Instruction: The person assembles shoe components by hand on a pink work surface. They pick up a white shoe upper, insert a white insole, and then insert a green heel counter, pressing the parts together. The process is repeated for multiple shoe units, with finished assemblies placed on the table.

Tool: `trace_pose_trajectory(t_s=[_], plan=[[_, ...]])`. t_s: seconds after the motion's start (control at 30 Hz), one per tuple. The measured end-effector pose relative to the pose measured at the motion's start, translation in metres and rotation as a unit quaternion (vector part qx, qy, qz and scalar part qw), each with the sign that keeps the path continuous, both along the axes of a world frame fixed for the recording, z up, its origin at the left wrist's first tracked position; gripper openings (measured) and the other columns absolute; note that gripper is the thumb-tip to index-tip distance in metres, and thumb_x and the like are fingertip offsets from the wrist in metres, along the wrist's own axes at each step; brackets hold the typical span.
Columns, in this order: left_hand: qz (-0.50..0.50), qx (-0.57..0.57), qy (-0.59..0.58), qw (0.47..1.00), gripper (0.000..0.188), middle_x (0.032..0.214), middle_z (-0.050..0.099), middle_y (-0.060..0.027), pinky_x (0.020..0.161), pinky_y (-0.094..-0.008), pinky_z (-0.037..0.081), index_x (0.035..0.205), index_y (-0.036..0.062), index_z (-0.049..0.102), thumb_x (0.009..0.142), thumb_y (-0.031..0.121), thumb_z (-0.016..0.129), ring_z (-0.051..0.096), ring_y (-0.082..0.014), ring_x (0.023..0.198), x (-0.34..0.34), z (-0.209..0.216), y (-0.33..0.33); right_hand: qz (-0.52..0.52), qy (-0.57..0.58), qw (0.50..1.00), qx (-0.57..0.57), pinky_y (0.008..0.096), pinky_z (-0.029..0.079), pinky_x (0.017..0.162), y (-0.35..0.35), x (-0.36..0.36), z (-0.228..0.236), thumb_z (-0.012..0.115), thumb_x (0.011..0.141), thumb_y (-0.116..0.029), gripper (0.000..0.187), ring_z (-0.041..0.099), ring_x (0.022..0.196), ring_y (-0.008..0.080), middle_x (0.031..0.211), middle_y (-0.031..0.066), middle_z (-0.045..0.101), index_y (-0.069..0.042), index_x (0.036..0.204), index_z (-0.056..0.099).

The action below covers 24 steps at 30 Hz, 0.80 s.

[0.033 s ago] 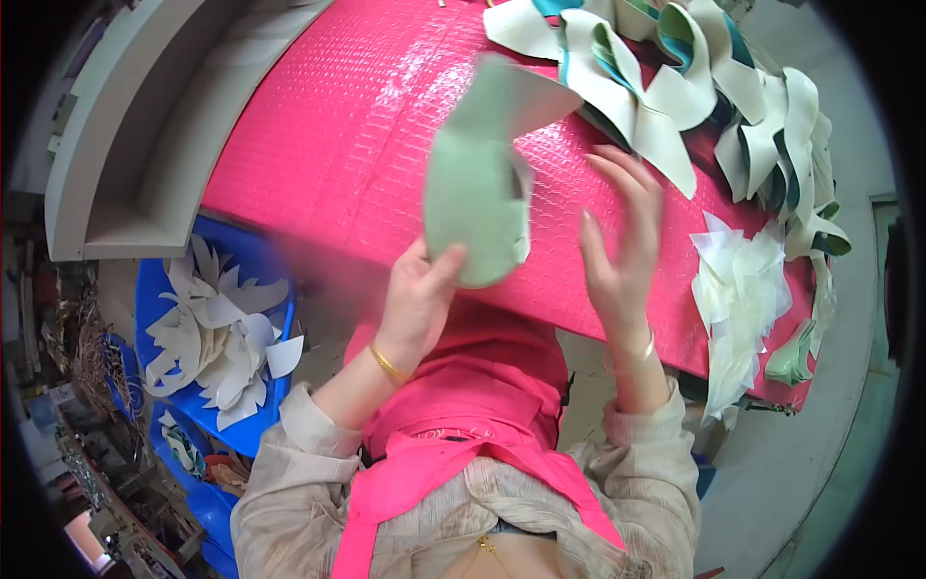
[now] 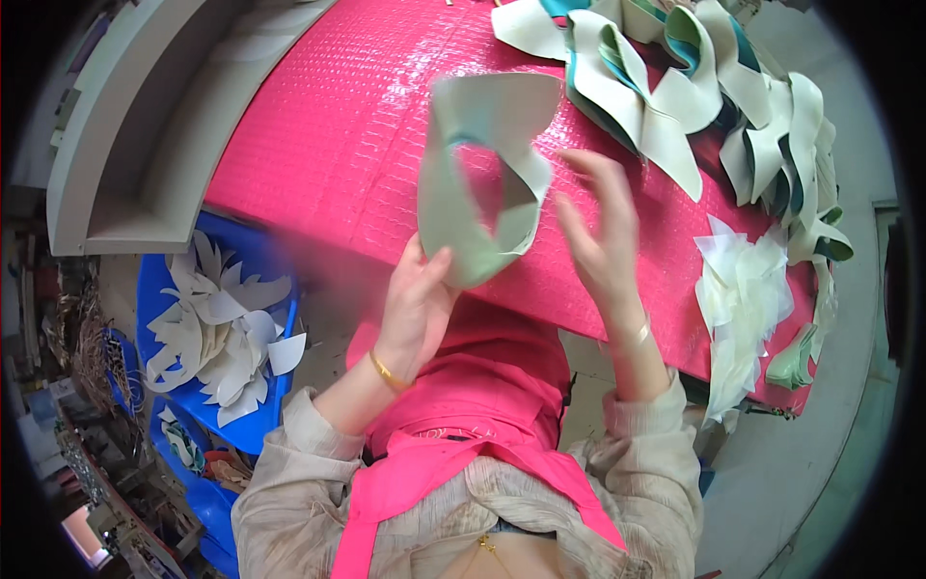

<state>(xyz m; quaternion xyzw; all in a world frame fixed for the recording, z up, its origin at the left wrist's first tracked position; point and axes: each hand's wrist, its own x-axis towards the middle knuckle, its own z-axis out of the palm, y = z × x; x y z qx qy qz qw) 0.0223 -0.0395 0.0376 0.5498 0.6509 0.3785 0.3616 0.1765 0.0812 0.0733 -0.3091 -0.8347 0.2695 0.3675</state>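
My left hand (image 2: pixel 415 304) pinches the lower end of a pale green shoe upper (image 2: pixel 442 207) between thumb and fingers. The upper is held above the pink table, its wide flap pointing away from me and its oval opening turned up. Through the opening the pink cover shows. To the right of the upper hovers my right hand (image 2: pixel 606 251), fingers spread and slightly blurred, with nothing in it; a small gap separates its fingertips from the upper's edge.
The table has a shiny pink cover (image 2: pixel 328 164). More uppers (image 2: pixel 666 125) are heaped at far right, with thin translucent sheets (image 2: pixel 738 299) and a small green bundle (image 2: pixel 793 355) nearer. A grey shelf (image 2: pixel 145 232) stands at left; below it, a blue bin (image 2: pixel 280 405) holds white offcuts (image 2: pixel 227 333).
The shoe upper has turned in my left hand, from nearly folded and edge-on to spread with its opening showing. My right hand has moved left, closer to it.
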Motion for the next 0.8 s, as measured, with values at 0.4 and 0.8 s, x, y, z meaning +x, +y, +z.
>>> trace_pose_trajectory(t_s=[0.4,0.8], plan=[[0.077,0.091,0.311,0.943,0.038,0.094,0.06,-0.0193,0.079,-0.0382,0.043,0.093,-0.001,0.061,0.07,0.028,0.069,0.056,-0.0304,0.093,-0.082,0.024,0.138,0.021,-0.377,0.899,0.221,0.0312,0.044,0.064,0.025,-0.085,-0.035,0.056,0.069,-0.005,0.015,0.058,0.076,0.0235,0.078,0.011,0.054,-0.005,0.082,0.049],[0.018,-0.027,0.01,0.999,0.028,0.077,0.062,-0.0183,0.065,-0.0373,0.046,0.089,-0.0014,0.06,0.078,0.025,0.061,0.062,-0.0288,0.071,-0.087,0.036,0.136,0.154,-0.06,0.96,0.226,0.0307,0.046,0.057,0.035,-0.002,-0.008,0.062,0.064,-0.001,0.017,0.054,0.062,0.0228,0.071,0.009,0.052,-0.002,0.079,0.055]])
